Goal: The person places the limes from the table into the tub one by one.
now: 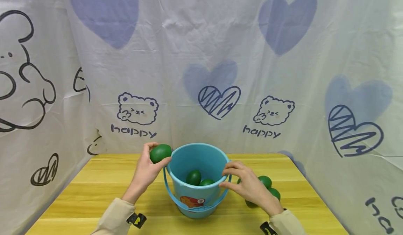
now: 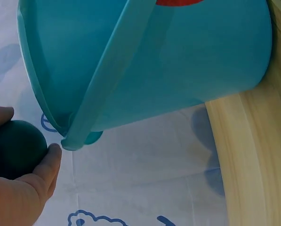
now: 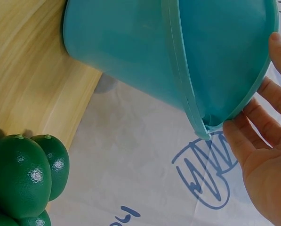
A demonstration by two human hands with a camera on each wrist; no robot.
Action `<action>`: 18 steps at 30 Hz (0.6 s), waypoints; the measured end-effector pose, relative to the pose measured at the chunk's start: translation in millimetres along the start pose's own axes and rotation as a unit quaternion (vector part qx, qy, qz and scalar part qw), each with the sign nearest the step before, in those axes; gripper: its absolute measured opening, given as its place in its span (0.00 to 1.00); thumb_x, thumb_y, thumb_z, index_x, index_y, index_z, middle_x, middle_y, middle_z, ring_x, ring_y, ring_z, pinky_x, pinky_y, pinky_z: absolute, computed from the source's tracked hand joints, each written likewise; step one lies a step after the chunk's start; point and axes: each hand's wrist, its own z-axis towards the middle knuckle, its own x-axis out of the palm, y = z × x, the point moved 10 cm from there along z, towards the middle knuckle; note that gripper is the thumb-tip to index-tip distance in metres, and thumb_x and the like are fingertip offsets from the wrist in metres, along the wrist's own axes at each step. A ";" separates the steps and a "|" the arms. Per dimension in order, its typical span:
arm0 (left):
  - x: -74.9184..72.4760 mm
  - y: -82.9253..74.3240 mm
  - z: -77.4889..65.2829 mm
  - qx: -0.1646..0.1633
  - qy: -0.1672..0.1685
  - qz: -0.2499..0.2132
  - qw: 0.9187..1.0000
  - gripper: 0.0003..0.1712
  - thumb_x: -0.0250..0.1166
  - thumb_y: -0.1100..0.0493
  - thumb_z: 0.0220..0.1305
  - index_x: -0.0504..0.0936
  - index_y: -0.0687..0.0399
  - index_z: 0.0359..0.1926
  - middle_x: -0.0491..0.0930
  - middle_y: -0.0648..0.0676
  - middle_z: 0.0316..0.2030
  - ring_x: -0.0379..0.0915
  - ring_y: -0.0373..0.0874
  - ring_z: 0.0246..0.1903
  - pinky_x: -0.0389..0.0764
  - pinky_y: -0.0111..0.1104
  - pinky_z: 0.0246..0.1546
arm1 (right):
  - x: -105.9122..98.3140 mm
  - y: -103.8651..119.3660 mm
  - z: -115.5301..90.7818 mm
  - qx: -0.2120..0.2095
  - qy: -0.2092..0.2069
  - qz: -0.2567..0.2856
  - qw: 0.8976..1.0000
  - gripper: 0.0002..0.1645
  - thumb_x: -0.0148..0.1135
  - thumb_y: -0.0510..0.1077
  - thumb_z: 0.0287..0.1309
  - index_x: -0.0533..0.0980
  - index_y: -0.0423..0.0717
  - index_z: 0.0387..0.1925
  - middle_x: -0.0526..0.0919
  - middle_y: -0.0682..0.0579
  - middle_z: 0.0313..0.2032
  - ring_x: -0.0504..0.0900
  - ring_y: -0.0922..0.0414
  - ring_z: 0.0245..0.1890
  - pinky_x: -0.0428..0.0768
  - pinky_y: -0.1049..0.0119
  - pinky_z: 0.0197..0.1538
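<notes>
My left hand (image 1: pixel 151 166) holds a green lime (image 1: pixel 161 153) between thumb and fingers, just left of the rim of a light-blue bucket (image 1: pixel 196 189). In the left wrist view, the held lime (image 2: pixel 19 149) shows close to the bucket's handle joint. Inside the bucket lie two limes (image 1: pixel 193 177), partly hidden by its front wall. My right hand (image 1: pixel 247 184) is at the right side of the rim, its fingertips against the edge and its fingers loosely extended. The right wrist view shows these fingers (image 3: pixel 260 117) along the rim, with no lime among them.
Several more limes (image 3: pixel 20 176) sit in a group on the wooden table (image 1: pixel 302 207), right of the bucket and partly behind my right hand. The bucket's handle (image 1: pixel 170 193) hangs down across its front. A printed white cloth (image 1: pixel 176 46) hangs behind and around the table.
</notes>
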 end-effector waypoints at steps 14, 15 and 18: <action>26.8 -28.7 -7.3 0.138 0.017 0.116 0.983 0.36 0.77 0.65 0.48 0.70 0.53 0.58 0.79 0.60 0.49 0.78 0.53 0.43 0.85 0.41 0.38 | -1.1 0.4 -0.3 0.001 0.002 0.001 1.000 0.17 0.66 0.65 0.53 0.82 0.62 0.38 0.81 0.58 0.49 0.78 0.58 0.52 0.83 0.56 0.54; 27.7 -30.4 -7.5 0.145 0.015 0.123 0.982 0.36 0.77 0.66 0.48 0.71 0.54 0.58 0.79 0.60 0.49 0.78 0.53 0.43 0.85 0.42 0.38 | -1.1 0.3 -0.1 0.001 0.003 -0.001 1.000 0.17 0.66 0.65 0.53 0.82 0.62 0.38 0.80 0.59 0.49 0.78 0.58 0.52 0.83 0.56 0.54; 32.5 -33.6 -7.8 0.170 0.010 0.160 0.972 0.36 0.78 0.65 0.47 0.73 0.55 0.58 0.78 0.59 0.50 0.77 0.52 0.44 0.85 0.44 0.42 | -0.7 0.2 0.3 0.001 0.004 0.000 1.000 0.17 0.66 0.65 0.53 0.82 0.62 0.39 0.81 0.59 0.50 0.78 0.59 0.52 0.83 0.56 0.54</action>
